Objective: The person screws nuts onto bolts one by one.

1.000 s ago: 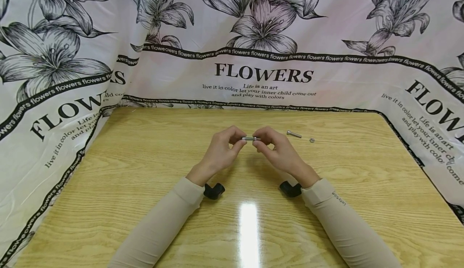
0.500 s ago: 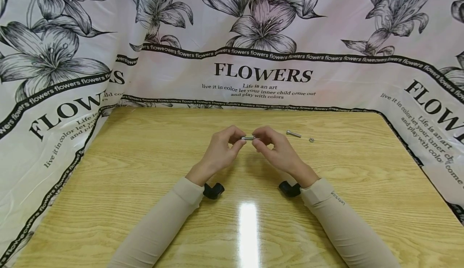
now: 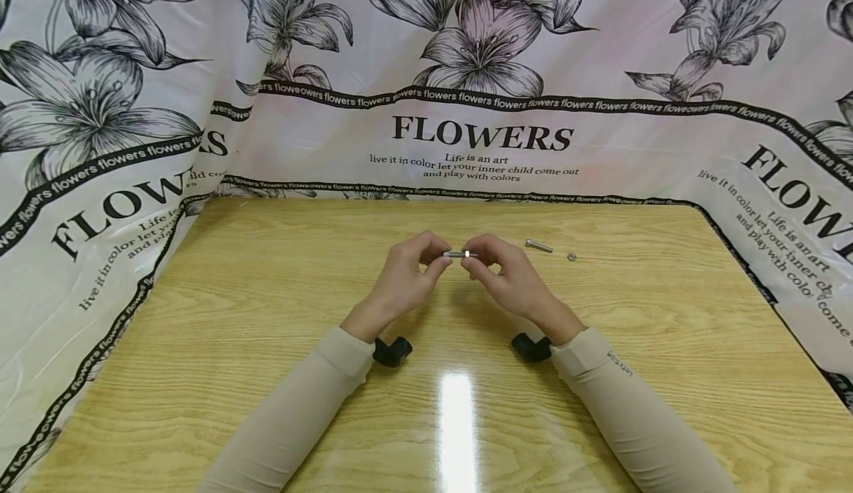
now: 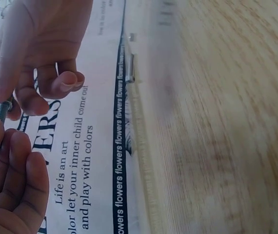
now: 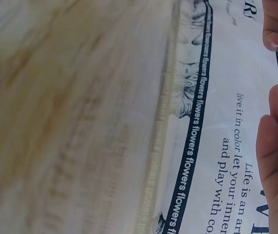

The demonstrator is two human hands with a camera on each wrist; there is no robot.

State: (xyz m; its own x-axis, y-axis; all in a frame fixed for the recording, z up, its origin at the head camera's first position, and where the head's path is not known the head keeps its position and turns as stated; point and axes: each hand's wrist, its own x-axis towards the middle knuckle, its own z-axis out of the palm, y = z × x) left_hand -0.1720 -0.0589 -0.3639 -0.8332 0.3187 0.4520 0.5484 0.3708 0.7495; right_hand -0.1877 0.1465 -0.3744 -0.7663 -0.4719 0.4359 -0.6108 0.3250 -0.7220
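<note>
Between both hands, above the table, a metal bolt [image 3: 455, 255] lies level. My left hand [image 3: 408, 272] pinches its left end between thumb and fingers, hiding that end. A small nut [image 3: 467, 254] sits around the bolt toward its right end. At that nut are the thumb and index finger of my right hand [image 3: 512, 272], curled about it. The left wrist view shows the threaded bolt [image 4: 1, 113] with the nut [image 4: 9, 103] by the right fingertips. In the right wrist view the bolt is out of sight, with only parts of both hands showing.
A second bolt [image 3: 539, 246] lies on the wooden table [image 3: 266, 286], right of my right hand. Further right is a loose nut [image 3: 571, 257]. White flower-printed cloth [image 3: 320, 138] borders the table at the back and sides. Black wrist devices [image 3: 392, 351] hang under the sleeves.
The right thumb and fingers have shifted slightly at the nut, which was mostly covered half a second ago and shows brightly now. The left hand keeps its hold on the bolt.
</note>
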